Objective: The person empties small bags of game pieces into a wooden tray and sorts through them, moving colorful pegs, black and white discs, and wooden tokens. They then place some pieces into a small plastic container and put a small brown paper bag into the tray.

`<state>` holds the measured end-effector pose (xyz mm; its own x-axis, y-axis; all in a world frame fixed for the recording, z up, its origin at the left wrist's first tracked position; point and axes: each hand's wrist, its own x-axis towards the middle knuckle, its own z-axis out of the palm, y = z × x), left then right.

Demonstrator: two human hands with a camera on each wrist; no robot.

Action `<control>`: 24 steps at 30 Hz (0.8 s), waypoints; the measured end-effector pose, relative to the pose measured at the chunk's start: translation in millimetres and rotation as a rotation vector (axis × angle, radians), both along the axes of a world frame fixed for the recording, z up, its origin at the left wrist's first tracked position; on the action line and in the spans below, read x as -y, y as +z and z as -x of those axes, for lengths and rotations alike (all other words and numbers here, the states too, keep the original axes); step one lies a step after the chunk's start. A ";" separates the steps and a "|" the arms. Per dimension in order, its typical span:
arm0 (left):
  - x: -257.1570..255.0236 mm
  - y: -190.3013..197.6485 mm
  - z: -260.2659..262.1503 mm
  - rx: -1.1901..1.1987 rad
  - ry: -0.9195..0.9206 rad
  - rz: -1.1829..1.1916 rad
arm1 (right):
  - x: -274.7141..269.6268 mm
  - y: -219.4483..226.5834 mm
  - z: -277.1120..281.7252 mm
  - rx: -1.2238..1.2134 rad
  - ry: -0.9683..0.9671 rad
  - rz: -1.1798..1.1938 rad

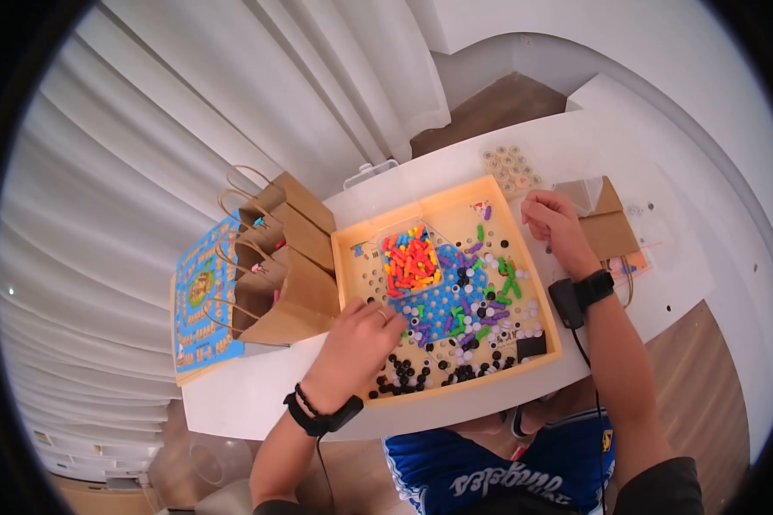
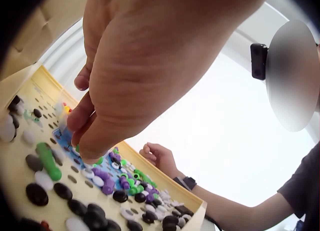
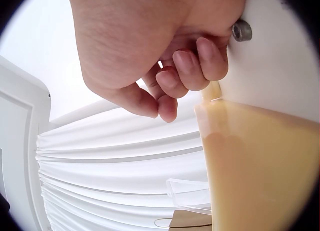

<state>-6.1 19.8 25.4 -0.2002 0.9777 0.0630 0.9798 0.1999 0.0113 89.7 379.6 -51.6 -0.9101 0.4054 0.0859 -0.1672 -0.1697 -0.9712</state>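
I had the left hand (image 1: 358, 346) at the wooden tray (image 1: 455, 197)'s left side, couldn't tell its grip. Tray walls presumably corralled the loose green pegs (image 1: 508, 279) inside; right hand (image 1: 554, 219) hung loosely curled, empty, beside the tray.

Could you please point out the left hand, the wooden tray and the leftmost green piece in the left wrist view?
Left hand (image 1: 356, 348): head view, on the back of the hand.
Wooden tray (image 3: 265, 166): right wrist view, on its side wall.
Green piece (image 2: 48, 162): left wrist view, on its middle.
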 end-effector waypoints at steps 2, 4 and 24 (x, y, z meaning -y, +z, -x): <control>-4.6 8.7 4.2 0.036 0.037 -0.024 | -0.6 0.2 -0.4 0.003 0.000 -0.010; -5.3 14.0 8.6 0.063 0.058 -0.108 | -0.5 1.0 -0.3 -0.002 0.006 -0.004; 15.2 10.5 6.1 -0.061 0.008 0.101 | 0.9 3.6 -0.9 0.022 0.002 -0.053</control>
